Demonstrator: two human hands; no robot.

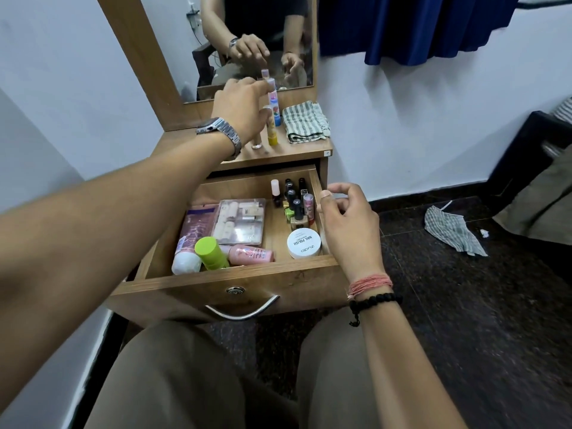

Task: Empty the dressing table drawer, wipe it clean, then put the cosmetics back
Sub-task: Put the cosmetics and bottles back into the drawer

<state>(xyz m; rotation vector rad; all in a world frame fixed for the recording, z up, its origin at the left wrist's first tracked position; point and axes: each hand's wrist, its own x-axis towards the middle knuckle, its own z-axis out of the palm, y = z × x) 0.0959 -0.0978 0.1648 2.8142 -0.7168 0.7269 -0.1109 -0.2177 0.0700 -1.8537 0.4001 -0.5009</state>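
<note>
The wooden drawer (216,278) is pulled open and holds several nail polish bottles (294,199), a white nail polish remover jar (304,243), a clear plastic box (241,221), a purple pouch (198,222), a green-capped bottle (210,252) and a pink tube (250,253). On the table top stand a tall tube with a blue base (274,100), a yellow-based tube (272,131) and a small item (257,142). My left hand (241,109) reaches over them and pinches the tall tube near its cap. My right hand (343,221) hovers at the drawer's right wall, fingers loosely curled, holding nothing.
A folded striped cloth (305,120) lies on the table top at the right. The mirror (216,41) rises behind it. Another striped cloth (452,230) lies on the dark floor to the right, near dark furniture (526,156). My knees sit below the drawer.
</note>
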